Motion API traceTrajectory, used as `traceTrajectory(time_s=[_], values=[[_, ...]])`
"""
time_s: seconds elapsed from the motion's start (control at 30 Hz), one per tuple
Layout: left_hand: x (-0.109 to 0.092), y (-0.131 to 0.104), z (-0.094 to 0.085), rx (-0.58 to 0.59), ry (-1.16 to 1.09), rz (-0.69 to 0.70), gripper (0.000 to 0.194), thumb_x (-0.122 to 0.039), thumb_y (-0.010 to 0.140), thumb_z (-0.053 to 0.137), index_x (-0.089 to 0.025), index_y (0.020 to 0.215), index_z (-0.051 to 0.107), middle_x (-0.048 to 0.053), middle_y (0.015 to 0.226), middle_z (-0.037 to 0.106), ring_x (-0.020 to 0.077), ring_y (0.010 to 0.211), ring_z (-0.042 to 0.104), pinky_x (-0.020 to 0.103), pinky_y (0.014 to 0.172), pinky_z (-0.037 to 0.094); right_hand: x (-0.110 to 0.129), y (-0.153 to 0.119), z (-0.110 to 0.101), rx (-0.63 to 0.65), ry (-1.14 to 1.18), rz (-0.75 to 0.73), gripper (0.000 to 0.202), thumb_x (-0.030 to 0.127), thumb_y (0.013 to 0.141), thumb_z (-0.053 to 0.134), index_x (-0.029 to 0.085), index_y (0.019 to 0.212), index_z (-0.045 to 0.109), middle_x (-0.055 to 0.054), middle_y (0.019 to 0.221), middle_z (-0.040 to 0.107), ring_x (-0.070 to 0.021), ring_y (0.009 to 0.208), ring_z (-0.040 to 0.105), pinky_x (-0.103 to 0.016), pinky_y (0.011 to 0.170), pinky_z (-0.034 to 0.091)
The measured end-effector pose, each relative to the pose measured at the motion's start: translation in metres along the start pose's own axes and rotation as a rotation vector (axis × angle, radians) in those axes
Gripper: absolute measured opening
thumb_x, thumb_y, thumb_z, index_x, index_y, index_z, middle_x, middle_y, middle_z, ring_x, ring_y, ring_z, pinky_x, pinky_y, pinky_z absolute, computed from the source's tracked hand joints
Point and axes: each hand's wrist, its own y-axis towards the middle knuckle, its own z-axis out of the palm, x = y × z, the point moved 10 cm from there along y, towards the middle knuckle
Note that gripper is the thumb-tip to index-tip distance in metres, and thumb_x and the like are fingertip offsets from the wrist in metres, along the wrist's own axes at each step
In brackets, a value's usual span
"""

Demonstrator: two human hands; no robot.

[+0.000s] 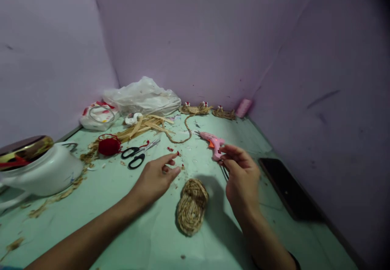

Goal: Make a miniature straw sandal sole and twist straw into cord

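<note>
A small straw-rope slipper sole (192,207) lies flat in front of me, between my hands. To its upper left, my left hand (158,176) hovers with thumb and index finger apart; a tiny red bit (178,153) shows at the index fingertip. On the right, my right hand (242,172) has its fingers curled, and a small dark red piece (219,151) shows at the fingertips. Just behind those fingertips lies a pink glue gun (210,139) with an orange trigger, its nozzle pointing left. Whether the fingers touch its handle is hard to see.
Scissors (140,154) and a red yarn ball (109,145) lie left, near a white pot (45,176). Behind are straw strips (143,128), a braided cord (179,141), a plastic bag (143,97) and decorated slippers (195,109). A phone (288,186) lies right, by the wall.
</note>
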Motion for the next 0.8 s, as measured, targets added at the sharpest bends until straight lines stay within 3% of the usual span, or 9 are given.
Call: traceTrajectory(time_s=[0.07,0.17,0.27,0.33,0.5,0.6,0.8], values=[[-0.013,-0.006,-0.002,-0.039,0.164,0.095,0.027,-0.032,0.069,0.054,-0.014,0.087,0.063,0.004,0.076,0.063,0.0119,0.063,0.053,0.024,0.059,0.04,0.001,0.001,-0.002,0.016,-0.004,0.041,0.023,0.011,0.064,0.05,0.017,0.085,0.059,-0.003,0.083,0.061,-0.0123,0.066,0.053,-0.026,0.059,0.041],[-0.018,-0.015,0.013,0.075,0.251,0.139,0.02,-0.031,0.072,0.049,-0.015,0.071,0.062,0.001,0.062,0.06,0.011,0.056,0.051,0.023,0.054,0.038,0.003,-0.002,-0.004,0.142,-0.111,0.132,0.019,0.014,0.064,0.053,0.017,0.081,0.06,-0.003,0.082,0.062,-0.0128,0.068,0.054,-0.025,0.057,0.04],[-0.015,-0.023,0.029,0.16,0.291,0.132,0.018,-0.03,0.072,0.049,-0.016,0.068,0.059,-0.001,0.057,0.056,0.0102,0.053,0.048,0.022,0.051,0.036,-0.003,-0.011,0.0,0.408,-0.33,0.213,0.013,0.015,0.062,0.058,0.016,0.074,0.062,-0.002,0.074,0.062,-0.0121,0.065,0.053,-0.024,0.057,0.04],[-0.009,-0.023,0.035,0.15,0.307,0.086,0.016,-0.031,0.071,0.05,-0.017,0.072,0.057,-0.003,0.054,0.052,0.01,0.051,0.046,0.021,0.049,0.034,-0.011,-0.019,0.006,0.6,-0.437,0.255,0.012,0.014,0.062,0.059,0.016,0.074,0.063,-0.001,0.072,0.062,-0.0122,0.064,0.053,-0.025,0.059,0.041],[0.005,-0.02,0.046,0.152,0.283,0.015,0.021,-0.033,0.07,0.052,-0.018,0.084,0.053,-0.005,0.054,0.048,0.0102,0.05,0.044,0.021,0.048,0.034,-0.028,-0.036,0.027,0.923,-0.435,0.287,0.029,0.009,0.062,0.062,0.017,0.09,0.062,-0.005,0.09,0.063,-0.014,0.076,0.055,-0.028,0.066,0.044],[0.01,-0.018,0.05,0.173,0.29,-0.004,0.022,-0.034,0.07,0.052,-0.018,0.086,0.054,-0.004,0.055,0.049,0.0103,0.051,0.045,0.022,0.048,0.034,-0.034,-0.041,0.04,1.006,-0.37,0.282,0.034,0.009,0.062,0.063,0.016,0.096,0.06,-0.005,0.091,0.063,-0.0134,0.074,0.056,-0.029,0.069,0.046],[0.005,-0.014,0.052,0.172,0.317,0.071,0.017,-0.032,0.074,0.047,-0.017,0.074,0.056,-0.001,0.062,0.055,0.0108,0.056,0.048,0.024,0.054,0.036,-0.04,-0.048,0.055,1.038,-0.359,0.232,0.028,0.011,0.067,0.057,0.015,0.094,0.062,-0.005,0.085,0.065,-0.013,0.07,0.056,-0.027,0.065,0.045]])
